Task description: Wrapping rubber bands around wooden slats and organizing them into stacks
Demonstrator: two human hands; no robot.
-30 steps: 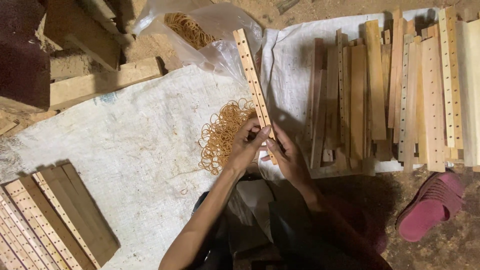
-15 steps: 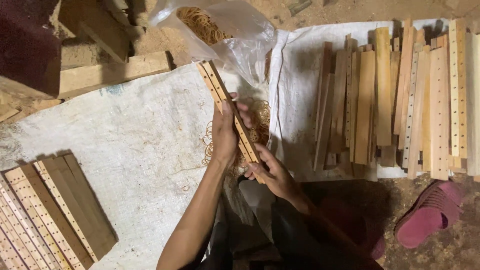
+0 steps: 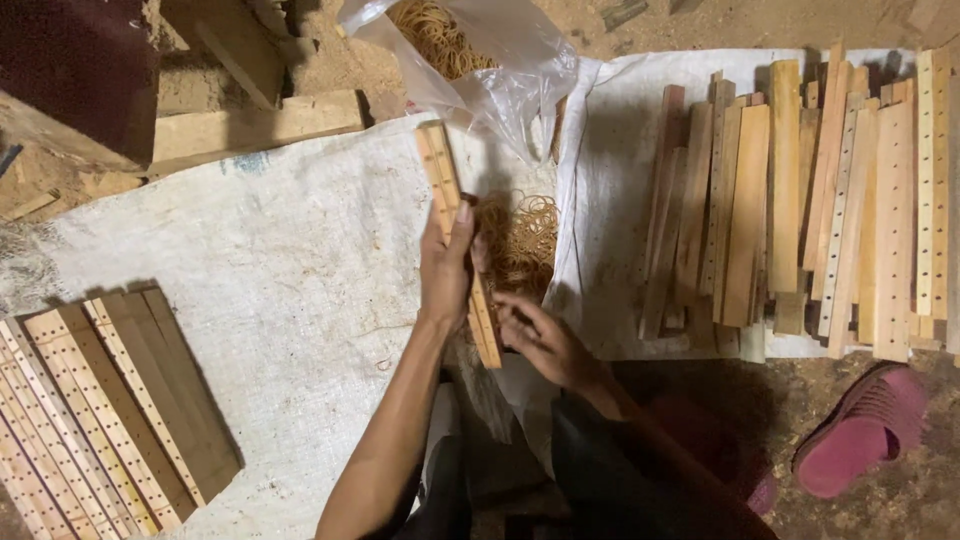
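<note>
Here, slats (image 3: 446, 180) between both hands (image 3: 446, 268)

beside the matt woven plastic sack (image 3: 280, 250): pale bare-wood drilled slats (image 3: 457, 235), rough-sawn wooden strips (image 3: 800, 190), a glossy clear plastic bag (image 3: 500, 60), dull tan rubber bands (image 3: 520, 240).

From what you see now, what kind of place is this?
Probably a small woodworking workshop: sawdust-covered floor, rows of drilled pale wooden slats on white woven sacking, loose tan rubber bands.
</note>
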